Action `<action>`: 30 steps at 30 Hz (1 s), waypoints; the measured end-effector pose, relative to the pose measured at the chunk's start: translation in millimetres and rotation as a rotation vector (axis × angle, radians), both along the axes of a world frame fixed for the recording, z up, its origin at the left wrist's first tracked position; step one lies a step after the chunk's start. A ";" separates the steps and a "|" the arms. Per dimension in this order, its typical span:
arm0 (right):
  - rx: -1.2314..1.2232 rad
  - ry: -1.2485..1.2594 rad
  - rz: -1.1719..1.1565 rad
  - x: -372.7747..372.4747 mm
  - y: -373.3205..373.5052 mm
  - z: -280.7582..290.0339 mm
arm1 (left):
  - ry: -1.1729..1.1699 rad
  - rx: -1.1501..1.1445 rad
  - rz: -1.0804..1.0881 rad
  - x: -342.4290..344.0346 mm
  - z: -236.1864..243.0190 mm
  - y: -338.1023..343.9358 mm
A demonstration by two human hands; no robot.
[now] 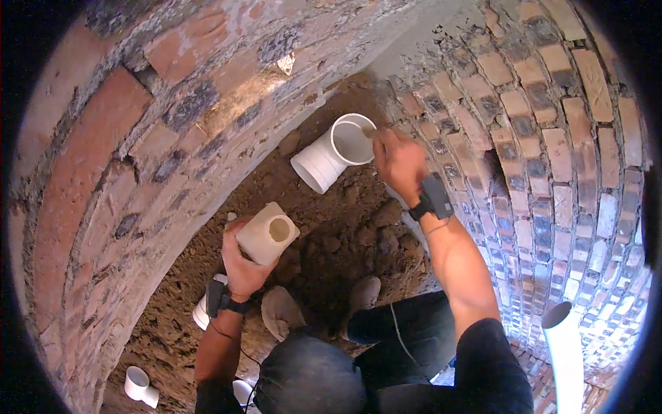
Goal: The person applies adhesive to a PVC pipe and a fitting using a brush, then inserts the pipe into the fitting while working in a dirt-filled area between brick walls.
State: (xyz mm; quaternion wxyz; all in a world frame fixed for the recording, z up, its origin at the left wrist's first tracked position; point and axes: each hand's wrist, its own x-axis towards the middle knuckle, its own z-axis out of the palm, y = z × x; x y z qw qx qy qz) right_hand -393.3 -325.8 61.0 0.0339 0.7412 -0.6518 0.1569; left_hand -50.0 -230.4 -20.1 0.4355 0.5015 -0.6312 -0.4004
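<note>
So we've got a white tee (pixel 325 161) lying on the dirt (pixel 386 238) a bit above the middle of the frame, its wide mouth facing up at us. The right hand (pixel 402 163) is at the right edge of that mouth, fingers bunched together; honestly we can't tell if they're pinching the rim or something small. Left of centre, the left hand (pixel 246 270) is wrapped round a cream jug (pixel 258 233), its round opening pointing up. Both wrists wear dark straps with a box on them.

Below the jug we see two shoes (pixel 281 314) on the dirt, then a jeans knee (pixel 310 376) at bottom centre. One white piece (pixel 201 314) sits partly hidden by the left wrist, and a white elbow (pixel 143 392) lies at lower left. A white pipe (pixel 567 366) stands out at lower right. Brick walls (pixel 527 131) curve up both sides.
</note>
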 end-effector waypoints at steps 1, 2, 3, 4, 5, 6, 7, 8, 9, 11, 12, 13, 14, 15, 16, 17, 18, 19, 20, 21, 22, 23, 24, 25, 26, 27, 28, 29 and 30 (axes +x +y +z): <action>-0.056 -0.033 -0.017 3.7 -6.8 -2.3 | -0.008 -0.013 0.000 -0.4 1.2 -1.2; -0.113 -0.069 -0.048 7.4 -13.4 -4.9 | -0.012 -0.019 0.000 -0.4 2.5 -1.5; -0.112 -0.065 -0.035 11.9 -18.4 -8.1 | -0.016 -0.024 0.002 -0.3 3.3 -1.8; -0.135 -0.256 -0.114 16.3 -21.2 -10.6 | -0.016 -0.024 0.001 0.0 4.0 -1.8; -0.133 -0.454 -0.199 18.7 -21.4 -11.4 | -0.028 -0.034 -0.007 0.4 4.4 -1.8; -0.155 -0.446 -0.198 19.4 -20.0 -10.6 | -0.035 -0.030 -0.018 0.6 4.4 -1.7; -0.026 -0.558 -0.220 18.5 -15.6 -7.8 | -0.036 -0.041 -0.016 0.8 4.3 -1.6; 0.087 -0.670 -0.212 16.4 -10.9 -3.7 | -0.039 -0.039 -0.013 0.8 3.9 -1.6; 0.103 -0.661 -0.242 13.2 -8.1 1.5 | -0.040 -0.039 -0.010 0.6 3.6 -1.7; 0.282 -0.647 -0.284 4.1 -4.0 14.3 | -0.025 -0.021 -0.015 -0.1 3.2 -2.2; 0.274 -0.651 -0.265 -1.8 -4.3 21.5 | -0.018 -0.001 -0.017 -0.5 3.4 -2.2; 0.324 -0.534 -0.232 -8.8 -6.2 29.2 | -0.017 0.001 -0.016 -1.1 3.8 -2.1; 0.371 -0.417 -0.200 -12.8 -8.3 33.8 | 0.001 -0.001 -0.014 -1.7 4.4 -1.7; 0.372 -0.416 -0.201 -14.2 -13.6 34.8 | 0.021 0.004 -0.016 -2.4 4.9 -1.4; 0.284 -0.192 -0.043 -15.4 -22.5 34.3 | 0.020 -0.002 -0.014 -3.0 5.2 -1.3; 0.230 0.054 0.071 -16.8 -29.8 33.9 | 0.014 -0.014 -0.016 -3.6 5.5 -1.0; 0.194 0.033 0.110 -16.8 -36.4 32.0 | 0.010 -0.019 -0.019 -3.9 5.4 -0.9; 0.156 0.029 0.248 -15.4 -43.2 28.9 | 0.010 -0.026 -0.021 -4.1 5.2 -0.9; 0.120 0.024 0.385 -15.1 -46.9 27.5 | 0.023 -0.006 -0.020 -4.0 4.9 -0.7; 0.120 0.026 0.386 -15.2 -49.1 27.6 | 0.038 0.010 -0.021 -3.5 4.5 -0.6; 0.163 0.095 0.404 -15.4 -49.4 29.3 | 0.036 0.014 -0.015 -2.8 4.2 -0.3; 0.180 0.149 0.447 -14.8 -48.0 32.0 | 0.006 -0.007 -0.014 -1.7 3.9 0.6; 0.211 0.164 0.430 -15.3 -45.7 37.0 | -0.024 -0.029 -0.010 -0.4 3.9 1.2; 0.271 0.193 0.407 -17.0 -40.7 44.9 | -0.024 -0.026 -0.005 1.1 3.9 2.1; 0.387 0.256 0.326 -16.0 -36.3 50.7 | -0.024 -0.026 -0.007 2.2 3.8 2.8; 0.330 0.225 0.384 -13.7 -32.2 55.3 | -0.017 -0.005 -0.007 2.9 3.6 3.2; 0.411 0.109 0.311 -12.5 -28.0 60.7 | -0.022 -0.030 -0.010 3.5 3.2 3.8; 0.472 -0.004 0.254 -10.5 -26.4 64.0 | -0.016 -0.006 -0.006 3.7 2.7 4.1; 0.528 -0.151 0.187 -6.0 -27.5 62.4 | -0.001 0.021 -0.008 3.7 2.0 4.4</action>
